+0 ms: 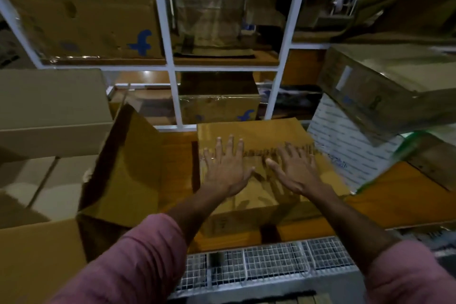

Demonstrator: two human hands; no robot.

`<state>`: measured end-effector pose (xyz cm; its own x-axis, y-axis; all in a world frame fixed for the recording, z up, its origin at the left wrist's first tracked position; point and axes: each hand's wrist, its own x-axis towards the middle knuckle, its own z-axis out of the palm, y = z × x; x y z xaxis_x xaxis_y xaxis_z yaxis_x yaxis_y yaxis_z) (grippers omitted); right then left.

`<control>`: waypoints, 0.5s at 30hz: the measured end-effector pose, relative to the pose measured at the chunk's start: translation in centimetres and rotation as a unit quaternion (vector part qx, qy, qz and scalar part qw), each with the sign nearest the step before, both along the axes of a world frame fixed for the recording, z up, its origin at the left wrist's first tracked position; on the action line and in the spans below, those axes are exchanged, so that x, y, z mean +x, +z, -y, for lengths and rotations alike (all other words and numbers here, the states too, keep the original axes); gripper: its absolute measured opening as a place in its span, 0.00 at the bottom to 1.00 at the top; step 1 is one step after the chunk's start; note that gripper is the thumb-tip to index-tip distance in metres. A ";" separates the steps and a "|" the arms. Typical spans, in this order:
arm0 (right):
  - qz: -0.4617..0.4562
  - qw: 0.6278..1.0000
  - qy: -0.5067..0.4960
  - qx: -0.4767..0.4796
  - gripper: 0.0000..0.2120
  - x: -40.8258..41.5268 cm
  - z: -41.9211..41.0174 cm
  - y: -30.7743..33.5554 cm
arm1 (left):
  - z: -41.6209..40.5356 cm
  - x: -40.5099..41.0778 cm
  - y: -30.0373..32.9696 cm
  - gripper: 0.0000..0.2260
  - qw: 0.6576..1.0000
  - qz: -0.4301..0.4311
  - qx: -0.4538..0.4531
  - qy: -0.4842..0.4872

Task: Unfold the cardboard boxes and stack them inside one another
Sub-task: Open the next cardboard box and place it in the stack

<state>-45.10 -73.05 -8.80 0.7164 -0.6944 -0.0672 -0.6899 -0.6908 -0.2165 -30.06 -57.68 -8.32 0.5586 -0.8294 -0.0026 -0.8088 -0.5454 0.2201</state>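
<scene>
Nearest is a wire mesh rack [271, 264] along the near edge. Past it, pink sleeves reach forward, and both hands lie palm down on a cardboard box [259, 136] in the middle. The left hand [225, 168] and the right hand [296, 170] have their fingers [230, 142] spread straight and flat on its top, gripping nothing. An open box [123, 170] stands just left of it. Farther off, a white shelf frame [172, 66] holds more boxes.

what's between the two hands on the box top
In the head view, only bare cardboard of the box top shows between the left hand and right hand, crossed by a rough torn strip.
</scene>
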 end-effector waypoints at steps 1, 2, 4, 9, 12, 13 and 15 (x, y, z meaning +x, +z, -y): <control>-0.019 1.000 -0.002 0.008 0.43 -0.6 1.1 -0.9 | 0.7 -0.5 -1.3 0.38 1.000 -0.008 0.012 0.008; -0.040 0.999 -0.002 0.016 0.42 -1.2 1.9 -2.0 | 1.1 -1.0 -2.7 0.38 0.999 -0.024 0.026 0.017; -0.077 0.997 0.010 0.012 0.42 -2.2 2.5 -4.5 | 1.5 -1.6 -5.2 0.37 0.996 -0.061 0.058 0.034; -0.092 0.996 0.007 0.007 0.45 -0.4 1.7 -7.0 | 1.7 0.8 -7.9 0.36 0.995 -0.037 0.079 0.039; -0.089 0.996 0.017 0.010 0.44 2.3 0.7 -6.8 | 1.1 3.8 -7.8 0.34 0.994 -0.031 0.096 0.042; -0.084 0.996 0.028 0.008 0.43 3.0 0.6 -6.7 | 0.7 4.6 -7.8 0.33 0.994 -0.028 0.095 0.049; -0.069 0.996 0.057 -0.007 0.40 4.5 1.5 -6.6 | -0.2 6.0 -7.8 0.32 0.996 -0.013 0.068 0.062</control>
